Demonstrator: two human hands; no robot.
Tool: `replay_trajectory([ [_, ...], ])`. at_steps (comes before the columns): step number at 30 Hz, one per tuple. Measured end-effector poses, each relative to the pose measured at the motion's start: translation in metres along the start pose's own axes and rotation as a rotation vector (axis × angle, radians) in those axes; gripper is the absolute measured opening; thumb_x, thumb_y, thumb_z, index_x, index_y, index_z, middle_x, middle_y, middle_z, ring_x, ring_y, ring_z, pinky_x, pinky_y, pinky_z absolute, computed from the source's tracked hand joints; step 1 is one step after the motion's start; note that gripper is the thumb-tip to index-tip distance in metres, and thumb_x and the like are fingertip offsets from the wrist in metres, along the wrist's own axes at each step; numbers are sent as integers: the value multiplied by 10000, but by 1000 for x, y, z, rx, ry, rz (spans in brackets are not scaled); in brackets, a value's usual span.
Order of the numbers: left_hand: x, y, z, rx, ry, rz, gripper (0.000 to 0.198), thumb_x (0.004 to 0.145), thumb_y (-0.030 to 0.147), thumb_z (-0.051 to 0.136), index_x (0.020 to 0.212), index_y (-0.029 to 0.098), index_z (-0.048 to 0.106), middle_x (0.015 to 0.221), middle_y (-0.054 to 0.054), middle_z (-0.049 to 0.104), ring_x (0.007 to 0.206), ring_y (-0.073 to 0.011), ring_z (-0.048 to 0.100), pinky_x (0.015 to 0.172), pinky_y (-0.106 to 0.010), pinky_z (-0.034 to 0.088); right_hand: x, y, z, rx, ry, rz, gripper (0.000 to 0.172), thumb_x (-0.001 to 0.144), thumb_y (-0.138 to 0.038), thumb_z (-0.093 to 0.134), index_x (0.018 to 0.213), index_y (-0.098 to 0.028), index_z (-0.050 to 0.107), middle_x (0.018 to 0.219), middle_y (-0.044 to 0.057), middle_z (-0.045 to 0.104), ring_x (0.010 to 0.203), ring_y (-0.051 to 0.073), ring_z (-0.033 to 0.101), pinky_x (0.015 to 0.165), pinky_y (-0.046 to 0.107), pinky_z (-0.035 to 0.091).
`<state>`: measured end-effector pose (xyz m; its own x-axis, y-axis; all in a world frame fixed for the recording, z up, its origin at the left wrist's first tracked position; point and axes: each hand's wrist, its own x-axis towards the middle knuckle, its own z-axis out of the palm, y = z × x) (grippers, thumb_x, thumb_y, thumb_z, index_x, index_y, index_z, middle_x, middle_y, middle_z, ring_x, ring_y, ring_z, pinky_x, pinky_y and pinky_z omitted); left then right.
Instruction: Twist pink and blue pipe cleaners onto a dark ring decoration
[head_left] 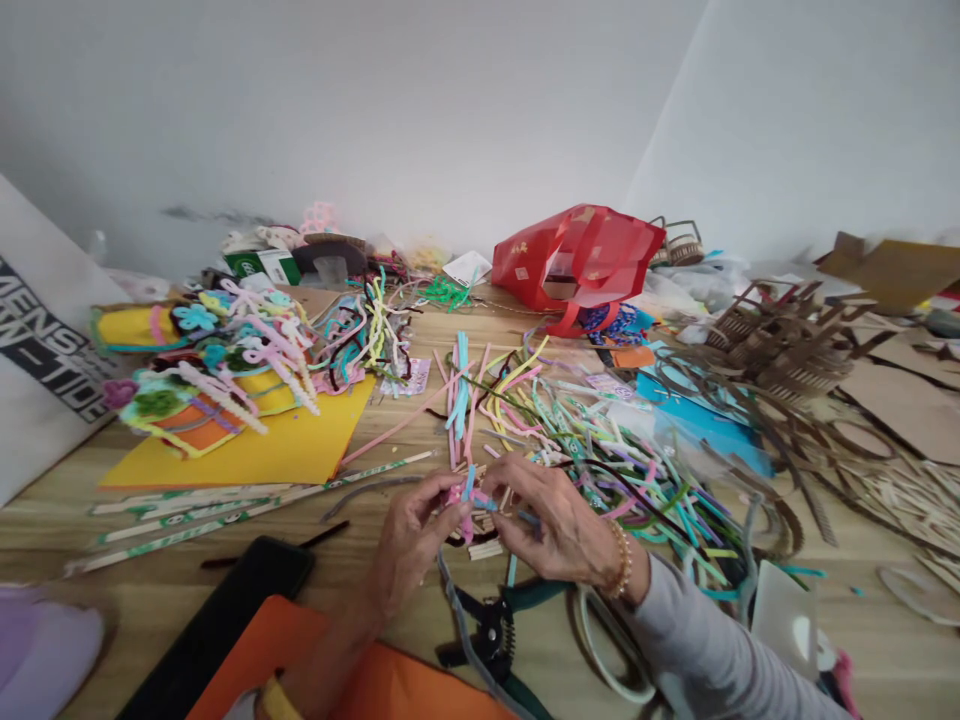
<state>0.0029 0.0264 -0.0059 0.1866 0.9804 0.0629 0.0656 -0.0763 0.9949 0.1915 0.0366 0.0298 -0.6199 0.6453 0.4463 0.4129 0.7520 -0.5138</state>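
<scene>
My left hand (412,535) is closed, pinching a small twist of pink pipe cleaner (463,508). From the right, my right hand (551,515) has its fingers curled round a short blue pipe cleaner (470,483) that crosses the pink piece. The fingers hide part of how the two join. Just beyond the hands lies a bunch of light blue pipe cleaners (460,385) with pink ones under it. Green-handled pliers (495,632) rest below the hands, and a grey pipe cleaner (459,610) curves down beside them.
A tangled pile of coloured pipe cleaners (637,480) spreads to the right, near small brown woven baskets (795,345). At left, pipe-cleaner flowers lie on yellow sheets (334,440). A red bag (574,260) stands at the back. Nearer are a black phone-like slab (225,625) and orange sheet (401,680).
</scene>
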Motion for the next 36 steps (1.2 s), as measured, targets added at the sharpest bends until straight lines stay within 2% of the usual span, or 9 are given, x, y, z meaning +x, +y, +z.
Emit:
replay_trajectory([
  [3, 1, -1, -1, 1, -11, -3, 212, 777, 267, 614, 935, 139, 674, 732, -29, 631, 711, -176, 575, 665, -269, 459, 0, 0, -2, -166, 6, -76, 327, 866, -90, 433, 1170, -187, 505, 1139, 114, 534, 951, 187, 543, 752, 293, 476],
  [6, 0, -3, 1, -8, -62, 12, 182, 782, 249, 609, 917, 138, 660, 742, -25, 614, 704, -164, 561, 668, -262, 456, -1, 1, -2, -310, -56, -143, 342, 892, -108, 421, 1208, -206, 508, 1227, 117, 499, 1033, 218, 512, 779, 330, 489],
  [11, -3, -2, 2, -5, -125, 3, 119, 800, 236, 588, 845, 137, 636, 694, -11, 585, 620, -137, 543, 623, -247, 450, 1, 1, -3, -366, -125, -229, 216, 932, -125, 400, 1059, -155, 572, 1088, 103, 587, 1080, 223, 487, 832, 332, 483],
  [15, -4, 2, 0, 50, -161, 16, 127, 814, 236, 569, 855, 144, 647, 691, -15, 595, 643, -152, 571, 648, -261, 462, 1, -1, -7, -408, -157, -274, 217, 962, -171, 365, 989, -157, 580, 1018, 105, 604, 1025, 208, 519, 806, 322, 478],
  [22, -3, 6, -1, 266, -79, 168, 164, 787, 195, 586, 908, 169, 694, 836, -61, 676, 811, -214, 619, 769, -326, 479, -1, -6, -12, -435, -261, -242, 280, 974, -174, 320, 921, -165, 595, 907, 93, 600, 814, 177, 543, 703, 296, 439],
  [26, -2, 5, 0, 310, -82, 238, 173, 782, 151, 586, 913, 169, 696, 908, -71, 692, 891, -216, 623, 836, -334, 472, -1, -6, -11, -394, -254, -202, 277, 969, -170, 319, 923, -178, 592, 881, 81, 591, 767, 166, 533, 641, 273, 406],
  [29, -2, 3, 2, 353, -33, 274, 193, 758, 92, 594, 913, 162, 685, 917, -68, 693, 902, -205, 619, 835, -321, 472, -2, -5, -6, -350, -243, -123, 269, 954, -143, 318, 920, -170, 584, 838, 72, 578, 714, 157, 524, 607, 265, 382],
  [31, -2, 0, 4, 383, 20, 327, 194, 758, 73, 585, 909, 156, 674, 905, -66, 689, 900, -197, 612, 832, -319, 473, -3, -6, 0, -287, -211, -24, 216, 933, -137, 357, 903, -165, 569, 808, 62, 571, 700, 155, 525, 604, 262, 377],
  [36, -3, -2, 10, 460, 121, 480, 148, 798, 80, 554, 882, 149, 654, 842, -75, 660, 883, -196, 588, 792, -332, 491, -5, -10, 13, 12, -10, 282, 78, 864, -142, 477, 824, -176, 535, 719, 17, 568, 630, 131, 513, 587, 245, 379],
])
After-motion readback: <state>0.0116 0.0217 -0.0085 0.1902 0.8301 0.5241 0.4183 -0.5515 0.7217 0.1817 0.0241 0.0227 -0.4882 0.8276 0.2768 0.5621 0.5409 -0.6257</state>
